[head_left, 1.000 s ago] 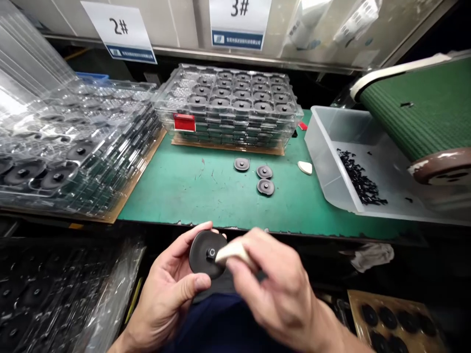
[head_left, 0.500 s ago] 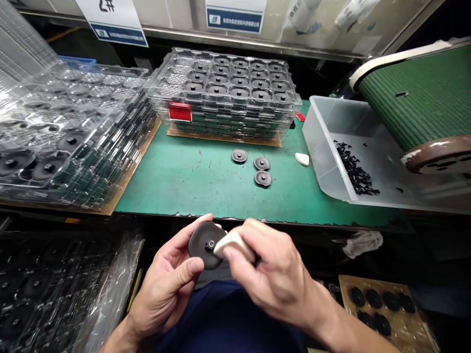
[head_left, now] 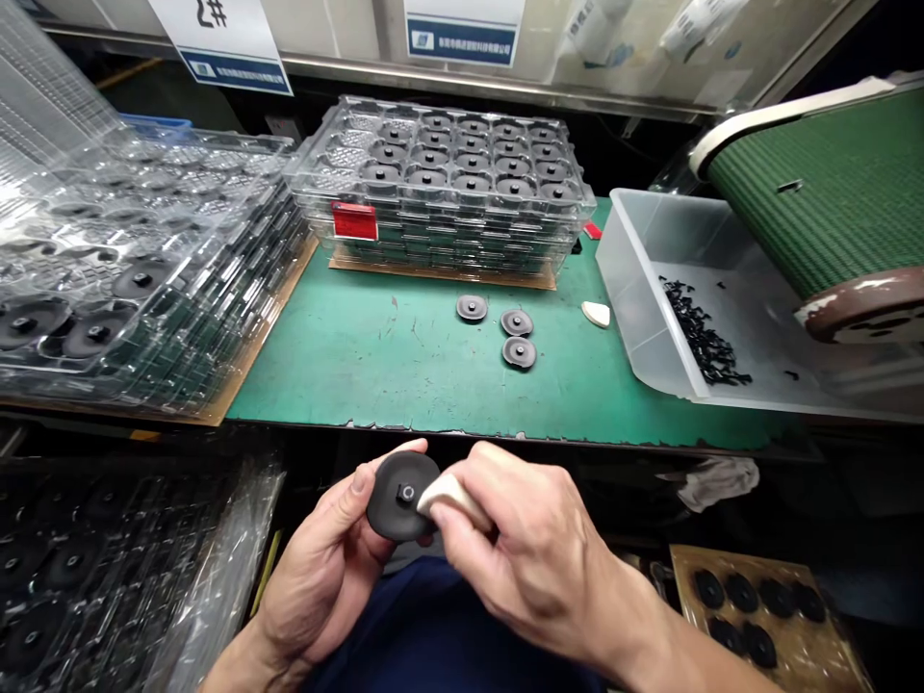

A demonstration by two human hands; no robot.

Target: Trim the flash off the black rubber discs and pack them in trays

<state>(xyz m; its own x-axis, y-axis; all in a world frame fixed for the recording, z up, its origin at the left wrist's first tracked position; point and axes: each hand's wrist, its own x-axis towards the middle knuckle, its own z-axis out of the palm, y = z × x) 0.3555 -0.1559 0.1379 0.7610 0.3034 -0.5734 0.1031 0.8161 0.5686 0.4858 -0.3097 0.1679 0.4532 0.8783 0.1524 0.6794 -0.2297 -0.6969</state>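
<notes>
My left hand [head_left: 321,568] holds a round dark rubber-like disc [head_left: 399,497] with a small metal-centred hub, its face turned up. My right hand [head_left: 538,549] pinches a pale wedge-shaped pad [head_left: 453,500] and presses its tip against the disc's face beside the hub. Part of the disc's rim is hidden behind the pad and my fingers. On the green mat [head_left: 361,375] beyond my hands lie several similar discs [head_left: 517,322], with a second pale wedge [head_left: 596,314] to their right.
A stack of clear trays holding discs [head_left: 440,192] stands behind the mat, and a larger stack [head_left: 144,279] stands left. At right are a clear bin [head_left: 635,298] with black scraps [head_left: 700,332] and a green belt [head_left: 815,173]. A board with discs [head_left: 757,606] sits lower right.
The view has tilted, shifting the bench upward in the picture. The disc has turned slightly in my left hand, and the pad stays against its face.
</notes>
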